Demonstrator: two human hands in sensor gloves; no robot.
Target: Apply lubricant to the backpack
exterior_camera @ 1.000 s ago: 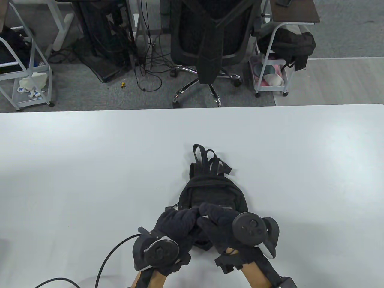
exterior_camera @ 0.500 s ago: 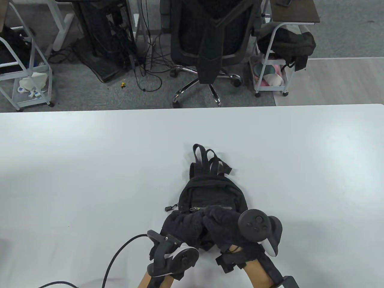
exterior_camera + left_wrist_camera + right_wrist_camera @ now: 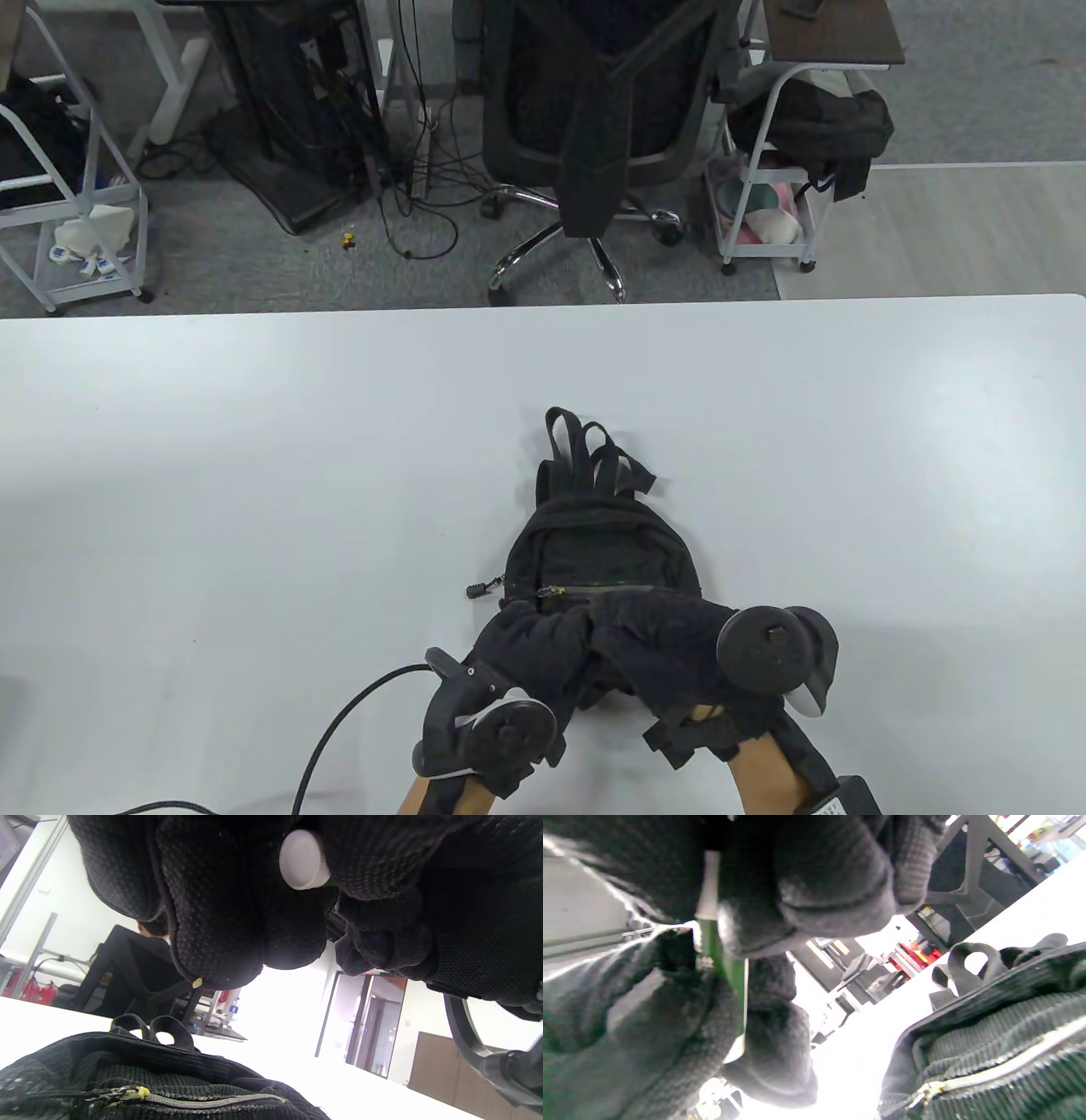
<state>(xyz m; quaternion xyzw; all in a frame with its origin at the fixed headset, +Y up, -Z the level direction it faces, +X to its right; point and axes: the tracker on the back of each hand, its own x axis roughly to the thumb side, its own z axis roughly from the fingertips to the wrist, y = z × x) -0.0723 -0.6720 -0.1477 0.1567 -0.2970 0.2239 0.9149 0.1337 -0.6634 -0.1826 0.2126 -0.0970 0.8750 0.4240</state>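
A small black backpack (image 3: pixel 594 552) lies flat on the white table (image 3: pixel 254 475), straps pointing away. Both hands meet just above its near end. My right hand (image 3: pixel 628 615) grips a green lubricant tube (image 3: pixel 725 963). My left hand (image 3: pixel 556 628) curls its fingers around the tube's white cap (image 3: pixel 303 859). The front pocket zipper (image 3: pixel 191 1101) shows just under the hands and also in the right wrist view (image 3: pixel 988 1069). A zipper pull (image 3: pixel 484 588) sticks out at the backpack's left side. The table view hides the tube.
A black cable (image 3: pixel 331 730) runs from my left wrist across the table's near edge. Beyond the far edge stand an office chair (image 3: pixel 594 127) and wire carts (image 3: pixel 764 212).
Both hands have drawn back toward me and slightly right, uncovering the front pocket zipper. My left wrist has turned and its tracker has swung right. The backpack has not moved.
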